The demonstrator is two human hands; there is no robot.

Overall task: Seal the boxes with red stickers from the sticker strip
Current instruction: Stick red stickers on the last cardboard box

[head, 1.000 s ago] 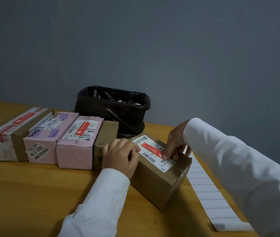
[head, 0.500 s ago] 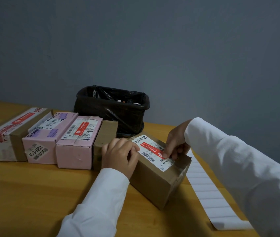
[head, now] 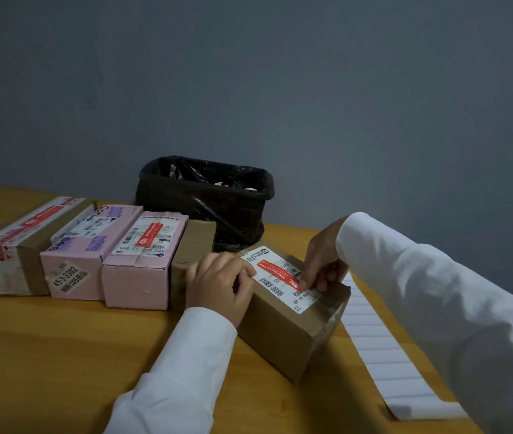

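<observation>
A brown cardboard box [head: 280, 333] lies at an angle on the wooden table [head: 61, 355]. A red sticker [head: 275, 272] lies flat across the white shipping label on its top. My left hand [head: 220, 283] grips the box's left top edge, fingers curled over it. My right hand [head: 322, 261] reaches down from the right, its thumb and fingertips pressing the sticker's near end. The white sticker strip [head: 380, 349] runs along the table to the right of the box, partly hidden by my right sleeve; only blank white backing shows.
To the left stands a row of boxes: a brown taped box [head: 14, 245], a pink box [head: 92, 239], a pink box bearing a red sticker [head: 145, 252] and a small brown box [head: 195, 242]. Behind them stands a black-lined bin [head: 205, 198].
Almost nothing. Both hands stay on the brown box, and my right fingertips have shifted slightly at the sticker's near end.
</observation>
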